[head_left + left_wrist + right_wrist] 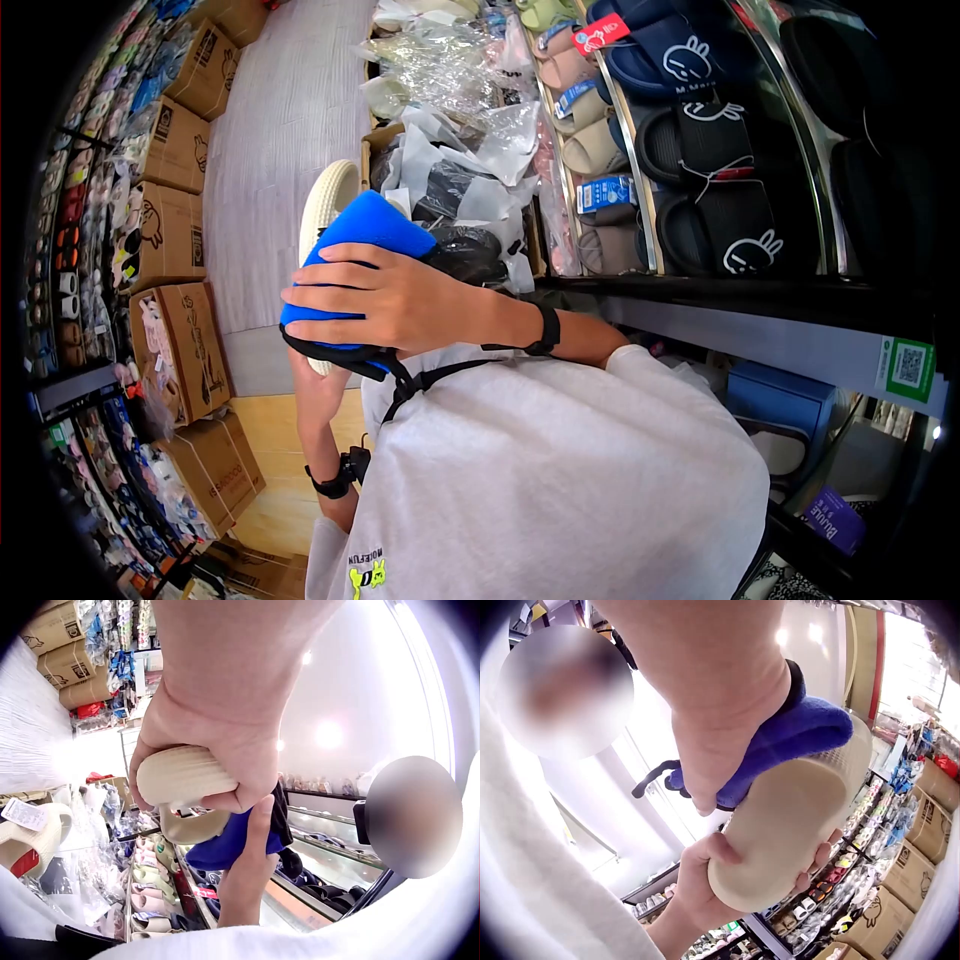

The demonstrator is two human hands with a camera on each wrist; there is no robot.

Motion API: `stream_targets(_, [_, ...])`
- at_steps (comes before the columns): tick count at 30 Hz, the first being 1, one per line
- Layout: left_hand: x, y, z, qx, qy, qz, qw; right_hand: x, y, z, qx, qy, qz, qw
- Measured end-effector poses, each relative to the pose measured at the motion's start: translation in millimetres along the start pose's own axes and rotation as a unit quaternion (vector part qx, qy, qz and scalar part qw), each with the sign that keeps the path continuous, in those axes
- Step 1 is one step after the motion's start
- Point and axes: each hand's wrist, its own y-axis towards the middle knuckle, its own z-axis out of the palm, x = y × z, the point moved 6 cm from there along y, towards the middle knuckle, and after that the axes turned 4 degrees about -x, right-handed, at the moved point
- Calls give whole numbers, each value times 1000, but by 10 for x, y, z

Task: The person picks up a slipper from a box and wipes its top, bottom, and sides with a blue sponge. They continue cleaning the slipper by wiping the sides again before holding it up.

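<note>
A cream slipper [325, 208] with a textured upper is held by my left hand [320, 385], largely hidden beneath my right hand [405, 300] in the head view. Left fingers and thumb wrap the slipper [184, 776] in the left wrist view. A blue cloth [375, 222] with black edging and a strap lies over the slipper; my right hand grips it with fingers spread across its top. In the right wrist view the cloth [802, 739] touches the slipper's upper side, and my left hand [697, 874] holds the other end, its sole [780, 832] facing the camera.
Plastic-wrapped footwear [450, 185] fills boxes ahead. Racks of slippers [700, 150] stand on the right, above a ledge with a green QR label [906, 368]. Cardboard cartons [172, 235] line the left side of the grey floor [280, 120]. Another person's blurred head [411, 817] appears in both wrist views.
</note>
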Motion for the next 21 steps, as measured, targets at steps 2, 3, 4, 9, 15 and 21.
stream_targets(2, [1, 16, -20, 0, 6, -1, 1000, -3, -16, 18, 5, 6, -2, 1000])
stream_targets(3, [-33, 29, -5, 4, -3, 7, 1000, -6, -30, 22, 5, 4, 1, 1000])
stream_targets(4, [-66, 42, 16, 5, -14, 14, 1000, -14, -39, 23, 4, 4, 3, 1000])
stream_targets(9, [-88, 75, 111, -1, 6, -4, 1000, -75, -71, 3, 22, -2, 6, 1000])
stream_targets(15, [25, 176, 188, 25, -47, -34, 998, -131, 16, -46, 39, -22, 16, 999])
stream_targets(21, [-21, 260, 173, -11, 13, 25, 1000, -181, 64, -3, 46, -49, 21, 998])
